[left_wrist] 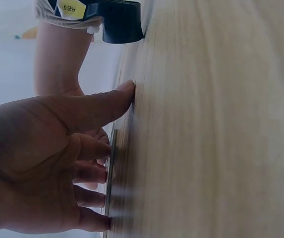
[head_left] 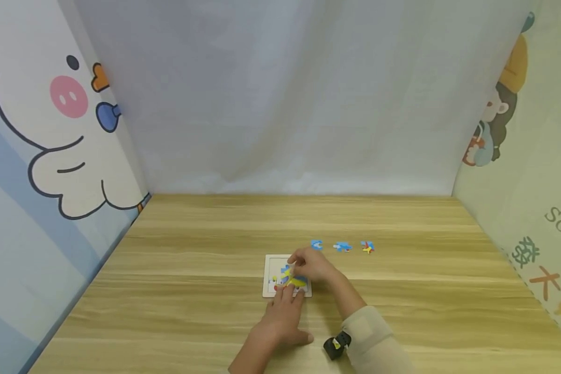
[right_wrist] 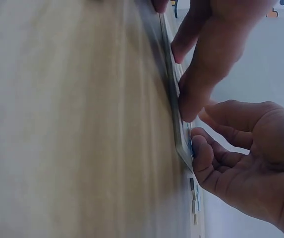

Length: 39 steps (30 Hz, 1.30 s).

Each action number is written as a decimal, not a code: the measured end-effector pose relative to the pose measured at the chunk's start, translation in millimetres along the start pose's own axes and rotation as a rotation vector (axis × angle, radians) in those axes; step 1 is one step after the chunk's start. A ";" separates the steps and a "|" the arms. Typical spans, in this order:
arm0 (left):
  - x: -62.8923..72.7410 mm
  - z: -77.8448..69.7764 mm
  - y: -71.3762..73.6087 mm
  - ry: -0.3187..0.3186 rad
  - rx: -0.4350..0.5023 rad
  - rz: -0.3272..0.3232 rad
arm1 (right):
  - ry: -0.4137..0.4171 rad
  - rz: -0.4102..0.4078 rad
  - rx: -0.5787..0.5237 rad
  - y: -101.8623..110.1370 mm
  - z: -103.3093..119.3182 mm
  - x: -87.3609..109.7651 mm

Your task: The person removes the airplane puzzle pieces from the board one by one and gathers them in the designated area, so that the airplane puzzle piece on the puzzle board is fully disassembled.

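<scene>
A square, pale-framed jigsaw puzzle board (head_left: 265, 276) lies on the table, partly filled with yellow, blue and red pieces. My left hand (head_left: 282, 317) rests on its near edge with fingers extended and the thumb spread to the right. In the left wrist view those fingertips (left_wrist: 98, 173) touch the board's edge. Over the upper right of the board, my right hand (head_left: 312, 264) has its fingers bent and pinches a puzzle piece, mostly hidden by the fingertips. The right wrist view shows the curled right hand (right_wrist: 251, 153) close against the board (right_wrist: 182, 148).
Beyond the board lie three loose puzzle pieces: a blue one (head_left: 316, 244), a blue-and-white one (head_left: 342, 246) and a blue, red and yellow one (head_left: 368, 246). A black device (head_left: 336, 345) sits at the right wrist. The wood-grain table (head_left: 191, 234) meets a pale curtain (head_left: 280, 104) behind.
</scene>
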<state>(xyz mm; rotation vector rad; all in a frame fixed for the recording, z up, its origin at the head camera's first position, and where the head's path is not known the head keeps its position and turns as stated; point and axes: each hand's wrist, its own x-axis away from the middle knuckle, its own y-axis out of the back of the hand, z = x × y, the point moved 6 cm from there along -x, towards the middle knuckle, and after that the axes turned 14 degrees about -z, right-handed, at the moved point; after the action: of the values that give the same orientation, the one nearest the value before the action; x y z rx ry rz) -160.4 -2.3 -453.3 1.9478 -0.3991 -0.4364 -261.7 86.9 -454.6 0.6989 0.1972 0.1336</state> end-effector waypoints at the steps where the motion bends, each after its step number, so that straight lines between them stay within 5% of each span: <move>1: 0.0 0.4 -0.6 -0.002 0.005 0.002 | -0.003 0.007 0.003 -0.9 0.3 -0.2; 26: -1.5 0.3 0.4 -0.010 -0.026 0.023 | -0.030 0.011 0.094 -6.6 2.4 -2.7; 39: -1.5 0.2 1.0 -0.014 -0.010 0.010 | -0.036 -0.014 -0.019 -3.4 1.7 1.2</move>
<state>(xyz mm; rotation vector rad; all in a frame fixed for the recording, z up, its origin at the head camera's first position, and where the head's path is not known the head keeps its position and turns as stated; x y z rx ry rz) -161.9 -2.2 -452.3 1.9333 -0.4146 -0.4453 -260.0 83.5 -455.7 0.6805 0.1667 0.1091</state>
